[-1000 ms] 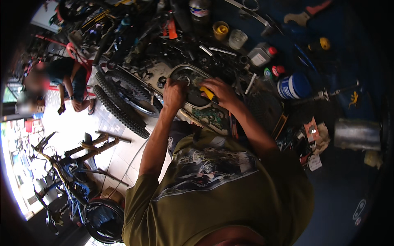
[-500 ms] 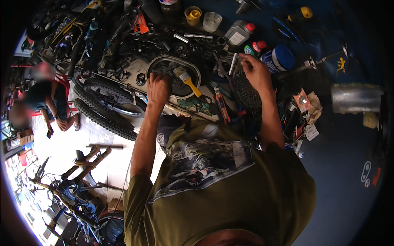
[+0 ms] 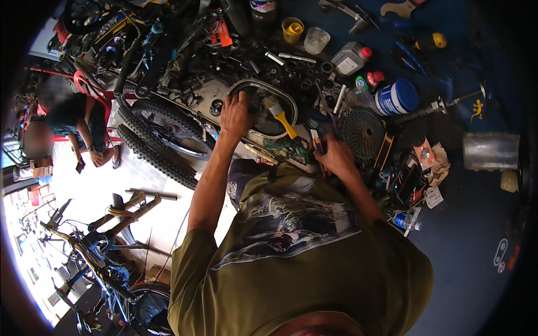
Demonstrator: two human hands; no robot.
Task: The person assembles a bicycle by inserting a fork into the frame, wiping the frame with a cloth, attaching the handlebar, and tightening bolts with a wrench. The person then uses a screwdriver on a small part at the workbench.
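Observation:
My left hand (image 3: 237,115) is over the left side of an oval metal-rimmed tray (image 3: 295,106), fingers curled together; whatever they hold is dark and hard to make out. A brush (image 3: 284,121) with a yellow handle leans in the tray, its bristles inside. My right hand (image 3: 338,157) is low on the bench's near side, its fingers closed at a slim red-and-grey tool (image 3: 317,141) and covering part of it. Beyond that hand lie a large bicycle cassette (image 3: 363,133) and a silver metal tube (image 3: 340,98).
A blue-lidded tub (image 3: 397,96), a grey bottle with red cap (image 3: 351,58) and cups (image 3: 316,41) stand at the back. Bicycle tyres (image 3: 157,157) lie left of the bench; a bicycle frame (image 3: 92,252) is lower left. A seated person (image 3: 84,126) is far left.
My right hand has come down from near the silver tube to the slim red-and-grey tool. My left hand stays over the tray. The whole view has shifted, so things appear farther right.

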